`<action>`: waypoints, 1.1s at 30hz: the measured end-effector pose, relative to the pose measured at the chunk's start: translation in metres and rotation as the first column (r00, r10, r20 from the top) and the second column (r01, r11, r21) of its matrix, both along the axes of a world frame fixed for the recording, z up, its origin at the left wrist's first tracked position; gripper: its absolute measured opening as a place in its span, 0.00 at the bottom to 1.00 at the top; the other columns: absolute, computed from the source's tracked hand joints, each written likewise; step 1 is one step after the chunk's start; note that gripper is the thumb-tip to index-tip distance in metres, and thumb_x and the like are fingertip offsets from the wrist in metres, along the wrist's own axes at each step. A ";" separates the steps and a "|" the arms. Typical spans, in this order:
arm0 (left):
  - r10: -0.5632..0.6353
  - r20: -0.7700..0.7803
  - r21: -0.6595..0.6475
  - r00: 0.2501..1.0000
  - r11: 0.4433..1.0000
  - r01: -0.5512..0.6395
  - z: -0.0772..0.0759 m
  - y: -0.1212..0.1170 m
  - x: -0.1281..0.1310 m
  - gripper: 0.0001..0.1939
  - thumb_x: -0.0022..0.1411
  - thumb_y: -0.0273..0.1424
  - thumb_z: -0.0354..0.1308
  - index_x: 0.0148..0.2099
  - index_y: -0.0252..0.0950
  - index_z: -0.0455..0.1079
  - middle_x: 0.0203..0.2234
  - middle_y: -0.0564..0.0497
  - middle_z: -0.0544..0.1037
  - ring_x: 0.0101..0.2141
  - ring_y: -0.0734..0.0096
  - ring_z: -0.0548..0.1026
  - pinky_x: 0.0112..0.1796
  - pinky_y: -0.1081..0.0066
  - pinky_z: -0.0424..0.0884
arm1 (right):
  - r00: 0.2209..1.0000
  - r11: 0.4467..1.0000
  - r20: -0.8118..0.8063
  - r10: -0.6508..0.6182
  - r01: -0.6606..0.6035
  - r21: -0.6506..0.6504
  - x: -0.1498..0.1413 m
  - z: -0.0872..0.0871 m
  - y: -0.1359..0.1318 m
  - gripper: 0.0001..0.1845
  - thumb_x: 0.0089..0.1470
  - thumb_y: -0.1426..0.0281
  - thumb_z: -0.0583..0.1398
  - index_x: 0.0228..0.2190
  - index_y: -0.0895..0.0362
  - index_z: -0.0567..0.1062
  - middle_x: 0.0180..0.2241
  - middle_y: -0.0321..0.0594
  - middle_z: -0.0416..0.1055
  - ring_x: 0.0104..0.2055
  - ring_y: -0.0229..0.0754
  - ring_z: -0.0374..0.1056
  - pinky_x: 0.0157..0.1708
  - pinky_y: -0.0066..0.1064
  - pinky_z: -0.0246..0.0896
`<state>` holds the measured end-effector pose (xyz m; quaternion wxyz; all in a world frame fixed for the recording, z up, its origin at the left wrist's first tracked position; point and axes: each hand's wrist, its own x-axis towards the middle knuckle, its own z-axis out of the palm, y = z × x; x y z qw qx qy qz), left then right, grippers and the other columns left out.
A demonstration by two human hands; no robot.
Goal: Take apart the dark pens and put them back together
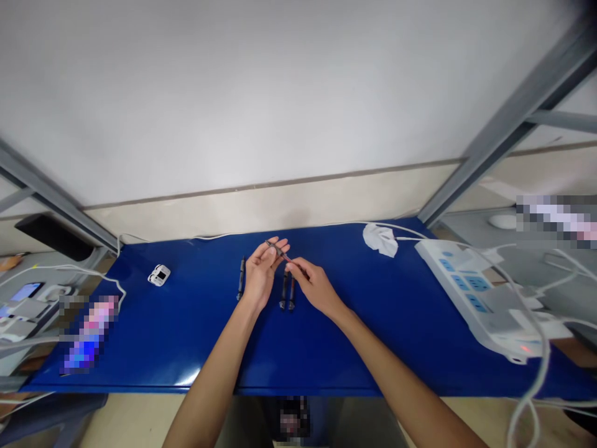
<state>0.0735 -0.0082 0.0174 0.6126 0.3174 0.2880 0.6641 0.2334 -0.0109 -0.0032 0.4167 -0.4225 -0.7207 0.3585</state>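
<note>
My left hand [261, 271] is turned palm up, with its thumb pressing a dark pen [278, 250] against the fingers. From the right, my right hand [313, 287] pinches the lower end of that same pen, where a thin reddish part shows. Between my two hands, two more dark pens [283, 291] lie side by side on the blue table [196, 336], their upper ends partly hidden by my right hand. Another dark pen [241, 279] lies alone just left of my left hand.
A white power strip [471, 292] with cables stands at the right. A crumpled white tissue [380, 240] lies at the back right. A small white device [159, 275] and a blurred-out phone-like item [91, 336] lie on the left. Grey metal frames [508, 112] flank the table.
</note>
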 end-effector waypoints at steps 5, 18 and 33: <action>0.202 -0.122 -0.028 0.972 0.978 -0.207 -0.009 0.004 -0.001 0.16 0.56 0.36 0.77 0.43 0.35 0.79 0.40 0.49 0.82 0.37 0.73 0.79 0.42 0.71 0.73 | 0.999 0.999 0.022 0.041 -0.041 -0.017 -0.001 -0.001 0.000 0.20 0.71 0.53 0.55 0.40 0.54 0.77 0.31 0.35 0.73 0.31 0.41 0.66 0.32 0.30 0.58; 0.111 -0.112 -0.052 0.988 0.992 -0.117 -0.006 0.005 -0.004 0.16 0.56 0.36 0.76 0.45 0.35 0.81 0.42 0.46 0.84 0.39 0.71 0.81 0.45 0.69 0.74 | 0.999 0.999 0.014 -0.041 0.040 0.016 0.003 0.003 -0.002 0.25 0.74 0.52 0.49 0.46 0.55 0.79 0.30 0.37 0.72 0.30 0.41 0.66 0.32 0.31 0.59; 0.110 -0.164 -0.071 0.980 0.990 -0.124 -0.004 0.002 -0.001 0.18 0.57 0.40 0.76 0.32 0.35 0.72 0.37 0.46 0.84 0.41 0.65 0.83 0.46 0.65 0.76 | 0.997 0.997 0.081 -0.007 0.001 0.083 0.002 0.000 -0.001 0.18 0.74 0.56 0.50 0.47 0.53 0.73 0.33 0.38 0.75 0.32 0.43 0.71 0.37 0.34 0.63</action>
